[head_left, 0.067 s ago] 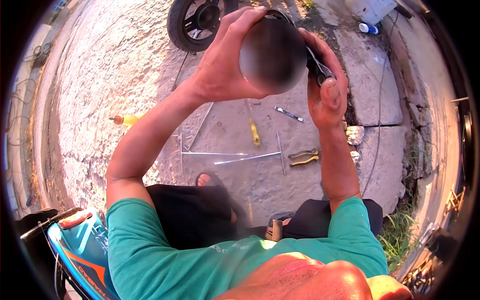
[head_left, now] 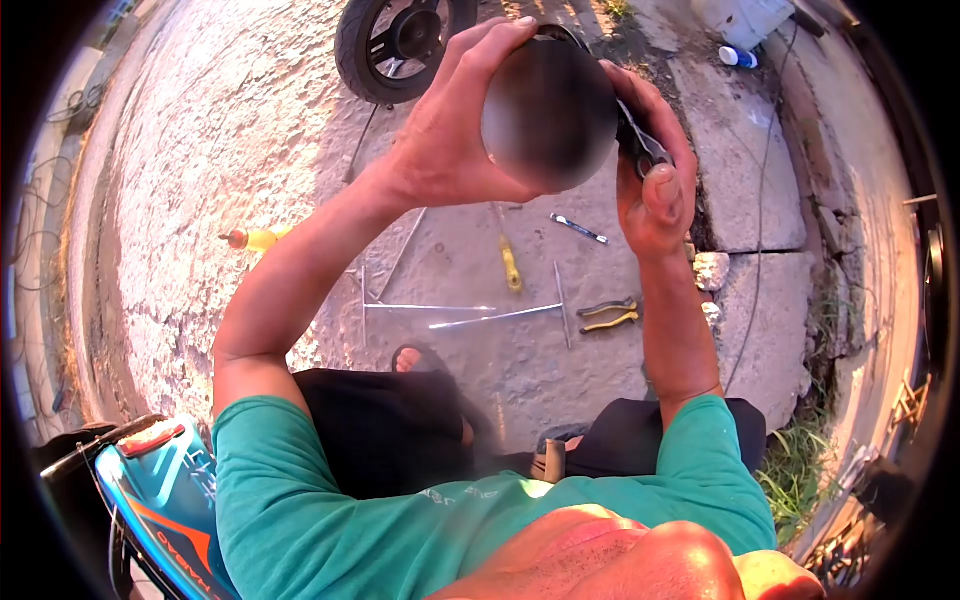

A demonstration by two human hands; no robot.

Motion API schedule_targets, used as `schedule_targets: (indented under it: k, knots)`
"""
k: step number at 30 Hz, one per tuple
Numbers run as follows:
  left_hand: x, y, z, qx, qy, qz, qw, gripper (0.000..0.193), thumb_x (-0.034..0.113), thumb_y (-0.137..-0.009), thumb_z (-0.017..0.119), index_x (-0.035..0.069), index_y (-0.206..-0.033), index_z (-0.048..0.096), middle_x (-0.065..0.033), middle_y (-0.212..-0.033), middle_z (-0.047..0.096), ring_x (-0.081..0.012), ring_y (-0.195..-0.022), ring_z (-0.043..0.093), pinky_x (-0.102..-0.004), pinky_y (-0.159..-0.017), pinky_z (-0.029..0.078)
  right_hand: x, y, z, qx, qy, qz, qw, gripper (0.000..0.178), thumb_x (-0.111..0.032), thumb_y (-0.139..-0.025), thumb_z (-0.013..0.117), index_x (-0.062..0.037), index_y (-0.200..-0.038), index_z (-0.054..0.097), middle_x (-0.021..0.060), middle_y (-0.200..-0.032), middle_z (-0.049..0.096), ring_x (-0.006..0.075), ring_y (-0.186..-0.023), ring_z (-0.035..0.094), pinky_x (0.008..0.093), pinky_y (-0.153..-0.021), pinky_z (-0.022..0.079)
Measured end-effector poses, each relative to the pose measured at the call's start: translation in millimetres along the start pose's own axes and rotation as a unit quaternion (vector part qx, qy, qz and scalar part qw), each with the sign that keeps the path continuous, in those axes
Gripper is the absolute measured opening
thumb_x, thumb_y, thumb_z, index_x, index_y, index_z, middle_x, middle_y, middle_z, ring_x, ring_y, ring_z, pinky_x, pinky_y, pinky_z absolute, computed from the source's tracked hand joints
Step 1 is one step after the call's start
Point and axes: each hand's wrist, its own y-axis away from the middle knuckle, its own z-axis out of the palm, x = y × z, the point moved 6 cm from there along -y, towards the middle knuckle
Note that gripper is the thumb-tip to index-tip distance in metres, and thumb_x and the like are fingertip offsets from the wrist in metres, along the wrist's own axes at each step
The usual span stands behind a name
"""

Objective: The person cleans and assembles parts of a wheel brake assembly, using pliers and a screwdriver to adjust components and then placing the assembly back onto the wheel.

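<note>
A round dark object (head_left: pixel 550 115) is held up high between my hands. Its middle is a smeared blur, so its kind cannot be made out; a black rim shows along its top. My left hand (head_left: pixel 455 120) grips it from the left, fingers over the upper edge and thumb underneath. On the other side, my right hand (head_left: pixel 662 190) is closed on its edge with the thumb toward me. A dark part with a shiny edge (head_left: pixel 640 140) shows between the right thumb and fingers; whether it belongs to the round object I cannot tell.
On the ground below lie T-handled metal rods (head_left: pixel 430 307), a yellow-handled screwdriver (head_left: pixel 510 265), a short wrench-like tool (head_left: pixel 578 229) and yellow-handled pliers (head_left: pixel 608 316). A tyred wheel (head_left: pixel 360 60) lies at the far left. A yellow bottle (head_left: pixel 262 240) is left of my arm; a blue panel (head_left: pixel 165 480) stands lower left.
Both hands, with the round dark object between them, have shifted very slightly to the right and down. The grip looks the same.
</note>
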Motion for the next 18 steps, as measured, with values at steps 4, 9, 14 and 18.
schedule_targets:
  k: [4, 9, 14, 18]
  knots:
    - [-3, 3, 3, -0.005, 0.019, -0.036, 0.999, 0.125, 0.019, -0.055, 0.098, 0.006, -0.159, 0.029, -0.0146, -0.151, 0.04, -0.0291, -0.141, 0.046, -0.045, -0.112, 0.048, 10, -1, 3, 0.026, -0.053, 0.028, 0.998, 0.112, -0.083, -0.085, 0.061, 0.0085, -0.148, 0.046, 0.0174, -0.144, 0.054, 0.0259, -0.137, 0.052, 0.0401, -0.115, 0.04]
    - [9, -2, 8, 0.001, 0.019, -0.05, 0.999, 0.125, 0.023, -0.056, 0.098, 0.006, -0.159, 0.03, -0.0144, -0.149, 0.043, -0.0288, -0.139, 0.048, -0.0441, -0.11, 0.049, 29, -1, 8, 0.035, -0.115, 0.044, 0.992, 0.126, -0.083, -0.076, 0.07, 0.0026, -0.159, 0.028, 0.0156, -0.149, 0.049, 0.026, -0.139, 0.05, 0.0408, -0.115, 0.041]
    - [19, -14, 26, -0.024, 0.018, -0.069, 0.997, 0.109, 0.046, -0.071, 0.092, 0.003, -0.154, 0.036, -0.0196, -0.143, 0.05, -0.0377, -0.133, 0.051, -0.0468, -0.114, 0.043, 75, 3, 6, -0.154, -0.551, 0.087, 0.815, 0.105, -0.076, -0.087, 0.061, -0.0036, -0.157, 0.035, 0.0153, -0.153, 0.048, 0.0285, -0.14, 0.05, 0.0466, -0.117, 0.042]
    - [8, 5, 28, -0.132, -0.026, -0.188, 0.973, 0.118, 0.056, -0.073, 0.089, -0.01, -0.152, 0.032, -0.0288, -0.142, 0.047, -0.0387, -0.136, 0.05, -0.0453, -0.115, 0.045, 88, 29, 16, 0.09, -0.468, 0.207, 0.855, 0.088, -0.076, -0.098, 0.034, -0.007, -0.15, 0.049, 0.0154, -0.148, 0.056, 0.0329, -0.134, 0.056, 0.05, -0.116, 0.045]
